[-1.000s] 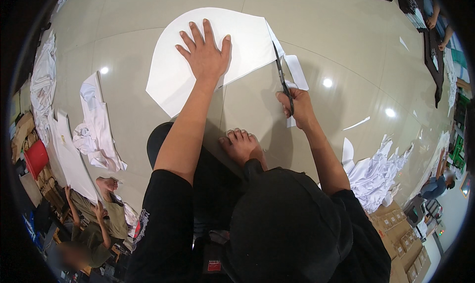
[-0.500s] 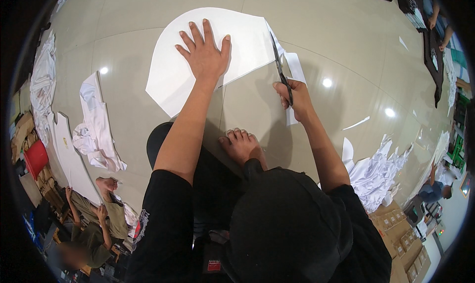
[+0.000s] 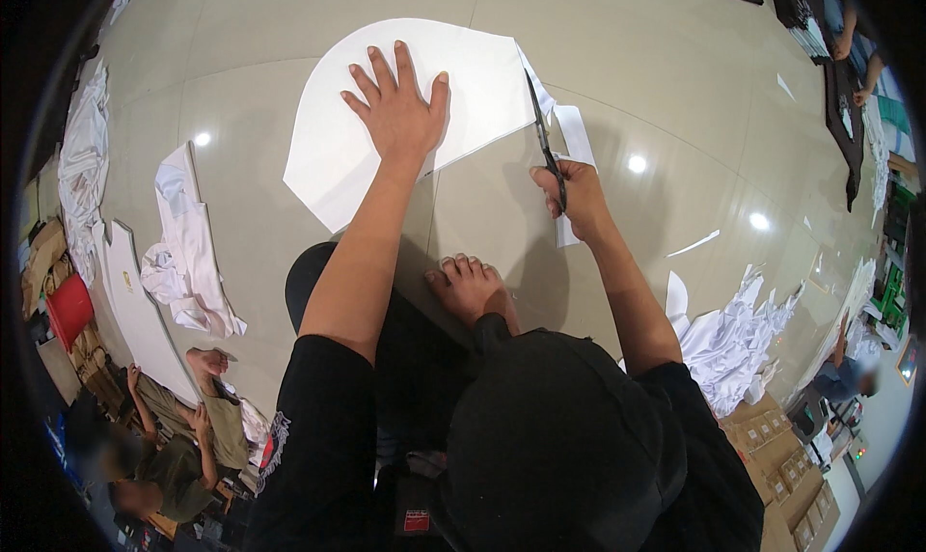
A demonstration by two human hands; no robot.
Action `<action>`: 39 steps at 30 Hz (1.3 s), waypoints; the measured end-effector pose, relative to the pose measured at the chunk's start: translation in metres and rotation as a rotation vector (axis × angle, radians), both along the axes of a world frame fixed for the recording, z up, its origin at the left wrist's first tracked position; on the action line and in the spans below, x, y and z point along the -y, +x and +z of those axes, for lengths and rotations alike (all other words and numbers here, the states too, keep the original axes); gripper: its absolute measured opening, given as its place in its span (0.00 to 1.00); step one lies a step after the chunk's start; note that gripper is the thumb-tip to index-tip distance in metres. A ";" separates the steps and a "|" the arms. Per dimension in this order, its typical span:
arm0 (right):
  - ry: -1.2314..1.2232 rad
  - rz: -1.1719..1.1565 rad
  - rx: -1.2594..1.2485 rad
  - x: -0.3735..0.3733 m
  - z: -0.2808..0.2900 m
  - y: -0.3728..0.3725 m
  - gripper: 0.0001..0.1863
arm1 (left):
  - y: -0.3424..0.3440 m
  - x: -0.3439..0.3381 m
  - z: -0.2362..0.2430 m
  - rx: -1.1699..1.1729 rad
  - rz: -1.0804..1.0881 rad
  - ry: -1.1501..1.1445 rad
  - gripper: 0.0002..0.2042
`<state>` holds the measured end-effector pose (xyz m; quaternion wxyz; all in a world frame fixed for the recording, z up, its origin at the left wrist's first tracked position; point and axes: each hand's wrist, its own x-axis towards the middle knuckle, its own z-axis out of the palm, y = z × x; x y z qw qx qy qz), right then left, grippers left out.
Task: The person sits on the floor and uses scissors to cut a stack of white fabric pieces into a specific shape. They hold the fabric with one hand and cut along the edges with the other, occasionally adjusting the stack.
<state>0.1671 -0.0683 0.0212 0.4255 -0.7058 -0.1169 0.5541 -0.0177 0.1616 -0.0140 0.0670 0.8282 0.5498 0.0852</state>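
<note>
A large white sheet of cloth or paper (image 3: 477, 84), rounded at its far side, lies flat on the floor in front of me. My left hand (image 3: 397, 118) presses on it with fingers spread. In my right hand (image 3: 582, 200) are black-handled scissors (image 3: 540, 132), pointing away from me, their blades along the sheet's right edge. A narrow white strip (image 3: 576, 132) lies just right of the blades and runs partly under the right hand. How far apart the blades are is hard to see.
My bare foot (image 3: 473, 287) rests on the tiled floor (image 3: 289, 98) below the sheet. White cloth (image 3: 183, 238) lies left, a heap of white scraps (image 3: 738, 340) right. A co-worker (image 3: 178, 465) sits at lower left holding a long white panel (image 3: 145, 306). Cardboard boxes (image 3: 772, 455) stand at lower right.
The scissors and my right hand have shifted very slightly left, and the blades look a little closer together. My left hand stays flat in the same place on the sheet.
</note>
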 end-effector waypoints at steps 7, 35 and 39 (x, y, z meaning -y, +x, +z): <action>0.029 -0.022 -0.046 -0.016 0.008 0.006 0.19 | -0.001 0.000 -0.001 0.006 0.000 0.004 0.44; 0.021 -0.053 -0.017 -0.044 0.003 0.005 0.19 | -0.001 0.000 -0.001 0.012 -0.001 0.008 0.44; 0.015 -0.056 -0.017 -0.047 0.005 0.003 0.19 | -0.002 -0.001 -0.002 0.008 -0.002 0.010 0.44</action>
